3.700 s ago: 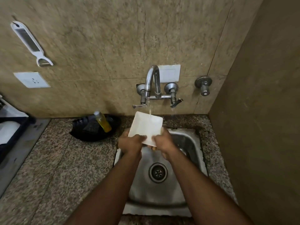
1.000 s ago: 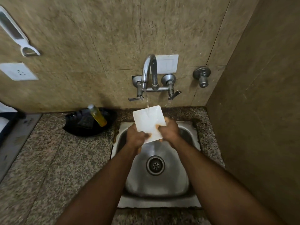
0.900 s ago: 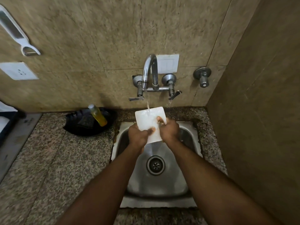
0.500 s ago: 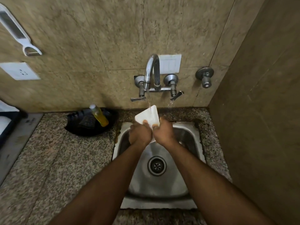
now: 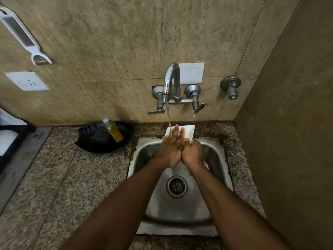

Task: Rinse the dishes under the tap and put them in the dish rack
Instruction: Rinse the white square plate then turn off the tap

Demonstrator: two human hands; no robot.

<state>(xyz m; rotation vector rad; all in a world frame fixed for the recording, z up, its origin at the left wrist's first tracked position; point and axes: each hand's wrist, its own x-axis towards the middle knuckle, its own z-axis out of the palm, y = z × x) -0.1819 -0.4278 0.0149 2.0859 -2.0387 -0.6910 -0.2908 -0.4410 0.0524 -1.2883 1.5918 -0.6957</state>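
Observation:
A white square plate [image 5: 189, 131] is held over the steel sink [image 5: 218, 159], tilted nearly flat, under the stream from the chrome tap [image 5: 170, 82]. My left hand [image 5: 170, 147] lies flat across the plate's top with fingers stretched out. My right hand [image 5: 192, 154] grips the plate's near right edge. Most of the plate is hidden by both hands. Water runs onto the plate's far left corner. The dish rack shows only as a dark frame [image 5: 10, 141] at the far left edge.
A black dish [image 5: 93, 145] with a yellow soap bottle [image 5: 113, 130] sits on the granite counter left of the sink. A white peeler [image 5: 21, 37] and a socket [image 5: 27, 81] are on the back wall. A brown side wall closes the right.
The plate has tipped from upright to nearly flat and sunk lower behind my hands. My left hand moved from gripping its edge to lying spread across its face.

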